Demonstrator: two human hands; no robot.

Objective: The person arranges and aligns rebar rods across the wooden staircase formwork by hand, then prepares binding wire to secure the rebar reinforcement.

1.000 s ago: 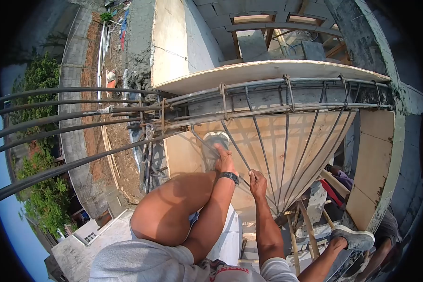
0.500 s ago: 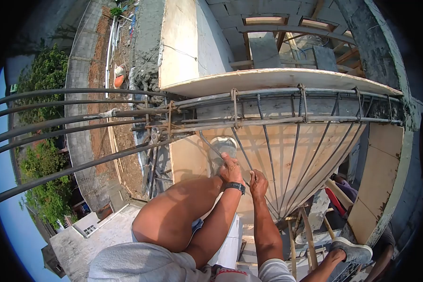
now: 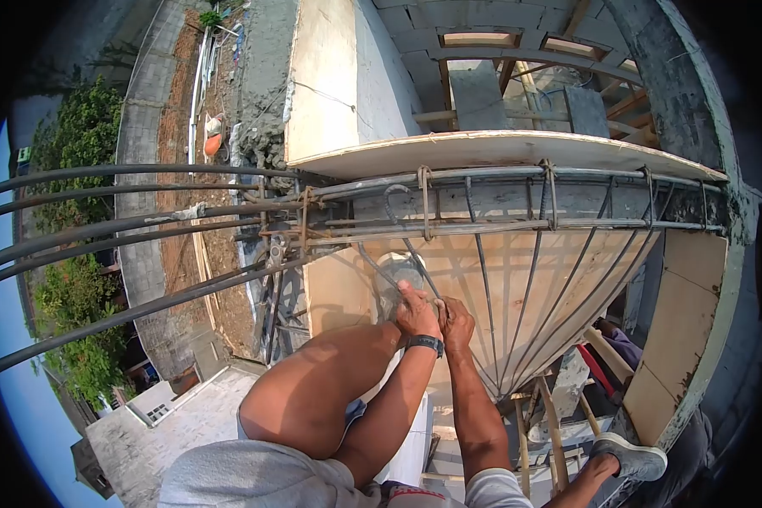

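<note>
My left hand (image 3: 418,313), with a dark wristwatch (image 3: 426,342) below it, is closed round the lower part of a thin steel rebar (image 3: 376,264). Right against it, my right hand (image 3: 457,325) grips a second rebar (image 3: 419,261). This one has a hooked upper end (image 3: 395,193) that lies at the horizontal bars of the rebar cage (image 3: 483,227). Fingers hide the lower stretches of both bars. Several more thin rebars (image 3: 529,292) fan down to the right over a plywood panel (image 3: 453,262). My shoe (image 3: 405,269) shows behind the hands.
Thick rebars (image 3: 144,222) stick out to the left over a drop to the ground. A plywood board (image 3: 516,146) edges the cage's far side. At lower right are wooden props (image 3: 555,432), my other shoe (image 3: 631,455) and part of another person (image 3: 625,345).
My right hand has shifted left, up to my left hand. The rebar in it has moved left and upward, and its hooked end now shows at the cage. My left hand stays nearly still.
</note>
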